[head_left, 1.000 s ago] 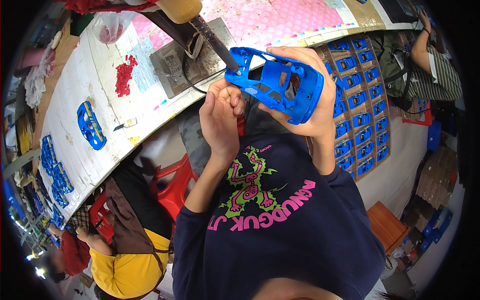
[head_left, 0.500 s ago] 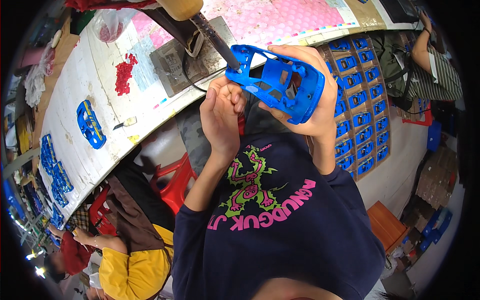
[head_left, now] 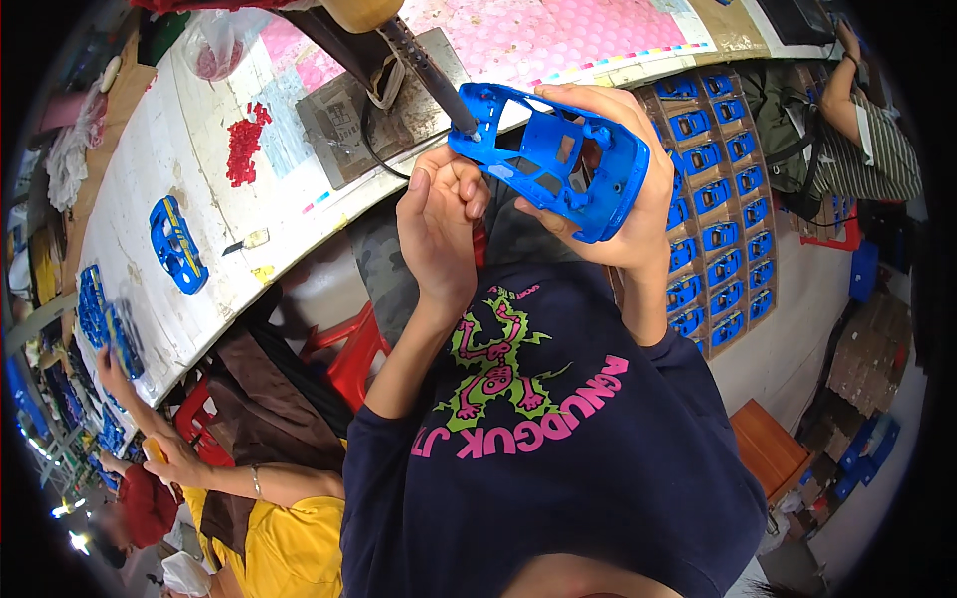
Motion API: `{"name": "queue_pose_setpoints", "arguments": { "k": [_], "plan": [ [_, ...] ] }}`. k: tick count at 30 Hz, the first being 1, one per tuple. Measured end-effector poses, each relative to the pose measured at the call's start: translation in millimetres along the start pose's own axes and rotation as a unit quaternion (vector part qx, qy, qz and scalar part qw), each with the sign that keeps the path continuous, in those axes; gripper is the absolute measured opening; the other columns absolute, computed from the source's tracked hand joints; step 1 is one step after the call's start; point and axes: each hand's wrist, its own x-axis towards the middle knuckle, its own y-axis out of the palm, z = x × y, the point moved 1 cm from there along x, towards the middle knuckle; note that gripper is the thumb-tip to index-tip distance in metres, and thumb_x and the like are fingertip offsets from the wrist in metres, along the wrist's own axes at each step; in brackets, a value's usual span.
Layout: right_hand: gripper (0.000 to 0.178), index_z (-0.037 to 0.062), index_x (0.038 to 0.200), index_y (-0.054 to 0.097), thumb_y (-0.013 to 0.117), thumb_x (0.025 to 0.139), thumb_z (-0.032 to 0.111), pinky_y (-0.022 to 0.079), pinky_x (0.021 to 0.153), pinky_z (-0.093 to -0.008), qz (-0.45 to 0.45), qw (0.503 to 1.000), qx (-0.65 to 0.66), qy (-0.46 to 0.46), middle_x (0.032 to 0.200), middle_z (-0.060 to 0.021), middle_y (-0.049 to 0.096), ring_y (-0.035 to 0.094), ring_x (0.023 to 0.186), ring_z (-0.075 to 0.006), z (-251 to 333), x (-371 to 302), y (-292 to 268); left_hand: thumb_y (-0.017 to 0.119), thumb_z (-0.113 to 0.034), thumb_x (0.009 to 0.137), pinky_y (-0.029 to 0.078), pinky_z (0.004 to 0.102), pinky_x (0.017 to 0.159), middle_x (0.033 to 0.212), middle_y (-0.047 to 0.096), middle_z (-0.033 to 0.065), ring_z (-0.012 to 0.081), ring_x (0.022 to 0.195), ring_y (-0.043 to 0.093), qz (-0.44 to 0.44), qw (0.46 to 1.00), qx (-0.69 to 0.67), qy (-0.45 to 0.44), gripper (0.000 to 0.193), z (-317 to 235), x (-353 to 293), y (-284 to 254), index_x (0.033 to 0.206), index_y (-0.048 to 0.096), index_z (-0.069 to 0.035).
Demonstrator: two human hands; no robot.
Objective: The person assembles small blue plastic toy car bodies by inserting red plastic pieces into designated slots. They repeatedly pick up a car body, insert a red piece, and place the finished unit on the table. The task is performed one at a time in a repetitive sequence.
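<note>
My right hand (head_left: 643,189) is wrapped round a blue plastic toy car body (head_left: 543,145), its hollow inside facing up. A soldering iron (head_left: 424,75), with a pale wooden handle and a perforated metal barrel, slants down from above. Its tip meets the inside of the car body's left end. Close below that end is my left hand (head_left: 439,219), its fingers curled in and the index finger up near the shell's edge. Whatever those curled fingers hold, if anything, is hidden.
Small red pieces (head_left: 244,145) lie heaped on the white table (head_left: 299,234), near a metal plate (head_left: 344,130). Left are another blue car body (head_left: 176,244), a small blade (head_left: 247,241) and more shells by a co-worker's hand (head_left: 118,377). Cardboard trays (head_left: 703,179) of blue shells stand right.
My hands and the car body stay almost still under the iron tip. At the left, the co-worker in yellow has stretched an arm forward to the blue shells on the table.
</note>
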Motion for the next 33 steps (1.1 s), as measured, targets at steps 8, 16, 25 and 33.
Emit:
{"name": "queue_pose_setpoints", "arguments": {
  "k": [8, 16, 25, 33],
  "plan": [
    [0.059, -0.0012, 0.102, 0.055, 0.076, 0.051, 0.021, 0.042, 0.079, -0.0331, 0.002, 1.000, 0.004, -0.006, 0.100, -0.0123, 0.058, 0.055, 0.091, -0.0257, -0.9, -0.6, -0.1, 0.028, -0.038, 0.087, 0.027, 0.0212, 0.057, 0.068, 0.040, 0.0019, 0.0092, 0.061, 0.035, -0.004, 1.000, 0.000, -0.001, 0.044, -0.3, 0.4, 0.4, 0.099, 0.043, 0.001],
    [0.061, -0.0017, 0.103, 0.054, 0.076, 0.051, 0.021, 0.042, 0.081, -0.0339, 0.006, 1.000, -0.006, -0.018, 0.101, -0.0128, 0.058, 0.054, 0.092, -0.0261, -1.8, -1.4, -1.7, 0.028, -0.037, 0.087, 0.027, 0.0207, 0.056, 0.068, 0.040, 0.0020, 0.0091, 0.061, 0.035, -0.005, 1.000, 0.001, -0.001, 0.043, 0.4, 1.6, 1.9, 0.099, 0.043, 0.001],
    [0.060, 0.0009, 0.103, 0.052, 0.077, 0.051, 0.018, 0.044, 0.078, -0.0328, 0.017, 0.999, -0.005, -0.036, 0.099, -0.0134, 0.055, 0.055, 0.091, -0.0280, -1.0, -0.8, -0.7, 0.029, -0.036, 0.086, 0.028, 0.0216, 0.058, 0.069, 0.040, 0.0028, 0.0096, 0.062, 0.035, -0.001, 1.000, -0.009, 0.004, 0.042, 0.8, -0.9, -1.6, 0.100, 0.042, 0.001],
    [0.053, -0.0007, 0.100, 0.049, 0.075, 0.057, 0.017, 0.043, 0.075, -0.0326, -0.011, 0.996, 0.038, 0.080, 0.095, -0.0136, 0.052, 0.054, 0.087, -0.0245, -23.2, -45.1, 6.0, 0.037, -0.022, 0.088, 0.030, 0.0207, 0.057, 0.073, 0.036, 0.0001, 0.0083, 0.063, 0.036, 0.008, 0.991, 0.122, -0.056, 0.028, 13.7, -27.5, -20.8, 0.107, 0.040, -0.002]
  ]
}}
